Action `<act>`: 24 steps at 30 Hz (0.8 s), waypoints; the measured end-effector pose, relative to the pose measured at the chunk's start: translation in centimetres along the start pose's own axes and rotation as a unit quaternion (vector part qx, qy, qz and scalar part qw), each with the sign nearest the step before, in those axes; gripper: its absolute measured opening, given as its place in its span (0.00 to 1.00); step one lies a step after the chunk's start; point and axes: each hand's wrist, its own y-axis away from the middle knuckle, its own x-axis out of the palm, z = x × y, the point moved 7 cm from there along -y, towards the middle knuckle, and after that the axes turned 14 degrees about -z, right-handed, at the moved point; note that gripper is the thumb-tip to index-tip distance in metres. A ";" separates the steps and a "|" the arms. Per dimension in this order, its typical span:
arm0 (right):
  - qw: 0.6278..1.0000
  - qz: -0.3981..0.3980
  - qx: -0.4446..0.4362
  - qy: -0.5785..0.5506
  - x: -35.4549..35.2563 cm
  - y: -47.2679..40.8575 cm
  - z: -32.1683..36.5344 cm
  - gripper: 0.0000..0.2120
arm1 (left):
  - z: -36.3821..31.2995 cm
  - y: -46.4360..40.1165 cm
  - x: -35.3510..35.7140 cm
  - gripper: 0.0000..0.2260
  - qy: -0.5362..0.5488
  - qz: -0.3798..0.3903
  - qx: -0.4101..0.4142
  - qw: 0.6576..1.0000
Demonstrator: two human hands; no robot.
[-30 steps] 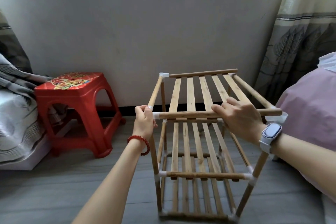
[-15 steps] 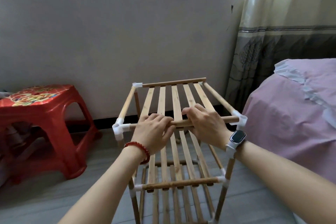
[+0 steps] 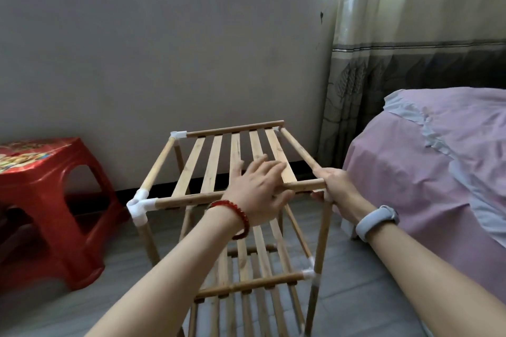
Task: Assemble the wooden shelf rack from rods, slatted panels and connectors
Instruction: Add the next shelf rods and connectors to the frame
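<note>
The wooden shelf rack (image 3: 210,169) stands upright on the floor, with a slatted top panel, a lower slatted shelf (image 3: 252,284) and white corner connectors (image 3: 139,204). My left hand (image 3: 257,191), with a red bead bracelet, lies on the top panel's right half, fingers stretched over the slats and the front rod (image 3: 186,200). My right hand (image 3: 332,186), with a grey wristband, grips the rack's front right corner where the front and side rods meet; it hides any connector there. A back left connector (image 3: 178,134) shows; the back right corner looks bare.
A red plastic stool (image 3: 41,200) stands left of the rack by the wall. A bed with a pink sheet (image 3: 438,172) is close on the right, with a curtain (image 3: 397,35) behind it. Grey floor (image 3: 356,295) lies around the rack's feet.
My left hand left the front left corner and slid right along the front rod onto the slats. My right hand moved from the rod's middle to the front right corner. The view swung right.
</note>
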 end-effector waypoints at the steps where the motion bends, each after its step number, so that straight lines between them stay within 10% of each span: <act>1: 1.000 0.002 -0.003 0.002 0.0 0.0 0.1 0.15 | -1.6 -1.0 1.0 0.26 -0.002 0.024 0.021 1.000; 11: 1.000 0.014 0.007 0.000 -1.6 -1.3 0.2 0.22 | -4.4 -3.9 4.1 0.08 -0.011 0.047 0.081 0.996; 24: 0.992 -0.065 -0.087 0.062 -1.7 -1.0 0.9 0.17 | -4.3 -4.4 5.2 0.10 -0.012 0.039 0.051 0.998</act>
